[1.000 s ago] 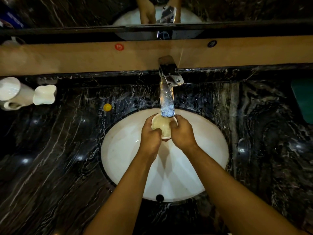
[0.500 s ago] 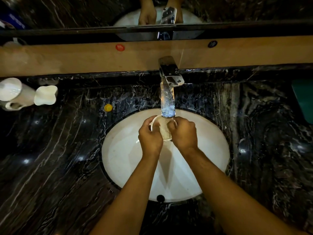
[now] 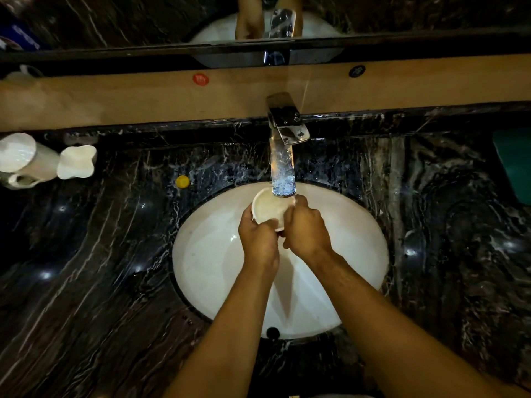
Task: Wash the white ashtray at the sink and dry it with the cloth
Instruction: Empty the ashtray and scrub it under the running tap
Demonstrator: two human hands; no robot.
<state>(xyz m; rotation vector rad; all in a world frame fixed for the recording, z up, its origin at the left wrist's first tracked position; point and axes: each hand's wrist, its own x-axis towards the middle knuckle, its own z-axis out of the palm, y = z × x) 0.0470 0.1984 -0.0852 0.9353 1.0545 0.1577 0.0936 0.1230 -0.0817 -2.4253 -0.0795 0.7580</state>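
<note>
Both hands hold the round white ashtray (image 3: 268, 206) over the white oval sink (image 3: 209, 254), right under the spout of the chrome faucet (image 3: 283, 159). My left hand (image 3: 258, 239) grips its lower left rim. My right hand (image 3: 306, 229) covers its right side. The ashtray's hollow faces up and towards me. A teal cloth (image 3: 514, 165) lies at the far right edge of the counter, partly cut off by the frame.
The sink sits in a dark marble counter (image 3: 86, 282). A white mug (image 3: 26, 162) and a white dish (image 3: 76, 162) stand at the far left. A small yellow cap (image 3: 182, 181) lies left of the faucet. A wooden ledge (image 3: 115, 96) and a mirror run behind.
The ashtray has turned in my hands, so more of its inside shows on the left. My left hand has slid lower on it; my right hand stays on its right side.
</note>
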